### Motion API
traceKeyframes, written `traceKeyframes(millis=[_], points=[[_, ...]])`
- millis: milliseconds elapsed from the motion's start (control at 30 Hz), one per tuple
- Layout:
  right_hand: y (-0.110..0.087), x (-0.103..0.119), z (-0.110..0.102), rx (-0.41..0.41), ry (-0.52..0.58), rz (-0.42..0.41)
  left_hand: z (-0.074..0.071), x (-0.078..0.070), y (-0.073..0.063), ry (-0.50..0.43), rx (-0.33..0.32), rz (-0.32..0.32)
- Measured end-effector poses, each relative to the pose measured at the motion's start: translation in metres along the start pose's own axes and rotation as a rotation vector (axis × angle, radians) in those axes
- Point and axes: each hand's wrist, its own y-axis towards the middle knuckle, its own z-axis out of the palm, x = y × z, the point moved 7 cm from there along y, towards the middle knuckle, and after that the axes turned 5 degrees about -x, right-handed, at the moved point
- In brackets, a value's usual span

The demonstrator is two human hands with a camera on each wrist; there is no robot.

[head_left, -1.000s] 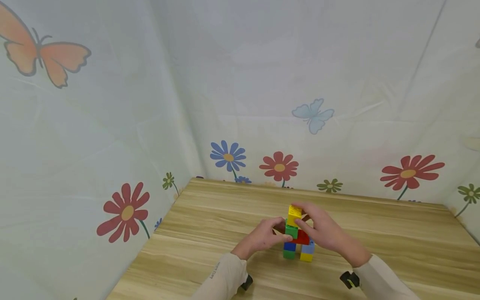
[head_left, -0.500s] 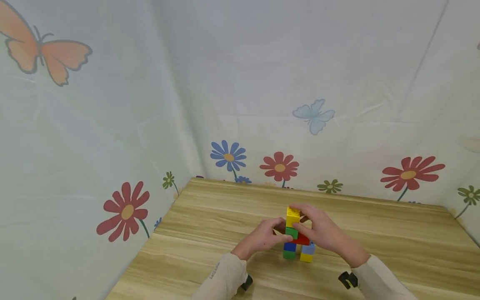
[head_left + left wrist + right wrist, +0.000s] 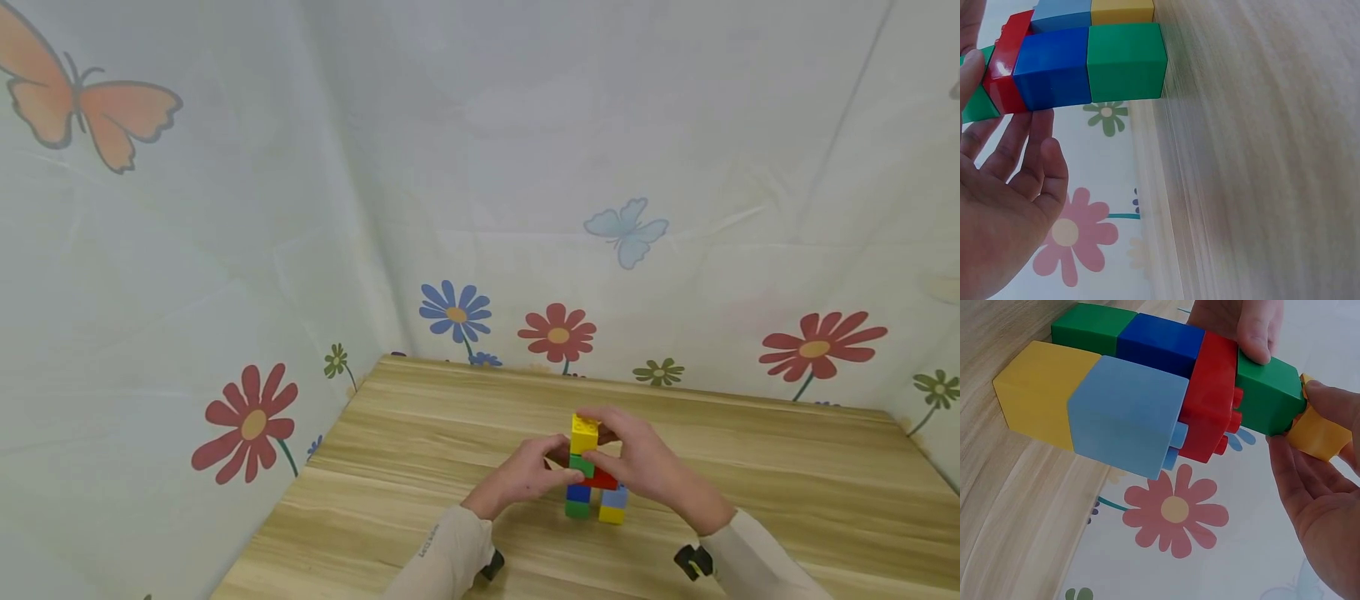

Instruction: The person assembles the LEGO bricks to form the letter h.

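Toy building bricks form a small structure standing on the table. Its left leg is a green brick (image 3: 1125, 62) under a dark blue brick (image 3: 1054, 67); its right leg is a yellow brick (image 3: 1047, 394) under a light blue brick (image 3: 1125, 415). A red brick (image 3: 1210, 394) spans both legs. My left hand (image 3: 528, 471) pinches the upper green brick (image 3: 1266, 394) on the red one's left end, thumb in front, fingers behind. Right on top of that green brick, my right hand (image 3: 648, 457) grips an upright yellow brick (image 3: 584, 437) between thumb and fingers.
The wood-grain table (image 3: 420, 417) extends around the structure. Behind it and at the left hangs a pale cloth (image 3: 510, 150) printed with flowers and butterflies. Black wrist pieces (image 3: 693, 562) sit by both sleeves.
The right hand has brought the upper yellow brick slightly left and down, from tilted to straight over the upper green brick. The left hand has kept its hold in place.
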Motion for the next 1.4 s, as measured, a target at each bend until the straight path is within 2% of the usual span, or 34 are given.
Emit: traceKeyframes(millis=[733, 1400], points=[[0.0036, 0.0032, 0.0003, 0.060, -0.008, 0.080, -0.0003, 0.0018, 0.0011, 0.021, -0.005, 0.007], [0.0034, 0.0041, 0.0000, 0.049, -0.036, 0.058, -0.0006, 0.0006, 0.0000, 0.010, -0.004, 0.003]])
